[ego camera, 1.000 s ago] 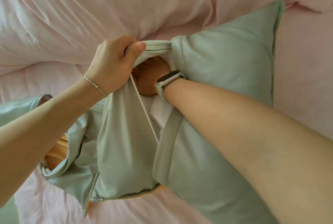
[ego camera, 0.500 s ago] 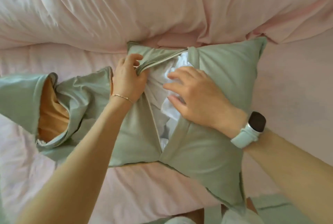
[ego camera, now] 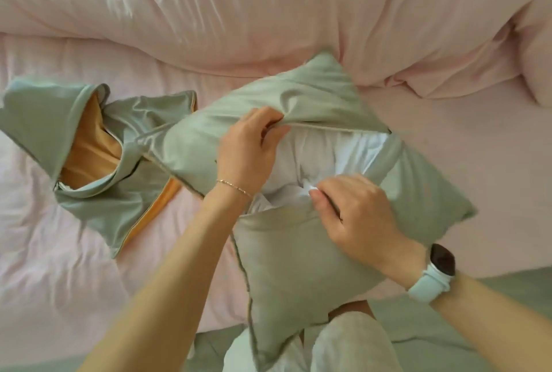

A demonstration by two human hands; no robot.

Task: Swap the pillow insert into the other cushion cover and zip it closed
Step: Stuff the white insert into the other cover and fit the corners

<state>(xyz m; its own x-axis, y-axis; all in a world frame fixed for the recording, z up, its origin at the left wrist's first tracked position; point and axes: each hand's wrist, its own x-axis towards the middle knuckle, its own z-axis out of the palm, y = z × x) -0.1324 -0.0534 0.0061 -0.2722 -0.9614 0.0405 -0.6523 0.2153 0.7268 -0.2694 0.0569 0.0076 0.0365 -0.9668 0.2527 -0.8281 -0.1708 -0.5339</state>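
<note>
A sage-green cushion cover (ego camera: 298,267) lies on the bed with the white pillow insert (ego camera: 325,156) inside it, showing through the open zip slit. My left hand (ego camera: 248,150) grips the upper edge of the opening. My right hand (ego camera: 355,213) pinches the lower edge of the opening near the insert. To the left lies the other cover (ego camera: 125,132), empty and crumpled, green outside with an orange lining (ego camera: 89,153).
A pink sheet (ego camera: 59,252) covers the bed, and a bunched pink duvet (ego camera: 268,13) lies along the back. A green blanket (ego camera: 448,327) and my knee in light trousers (ego camera: 352,344) are at the bottom edge.
My right hand came out of the cover and now pinches the lower zip edge. The cushion has turned and shifted right; my left hand still holds the upper edge.
</note>
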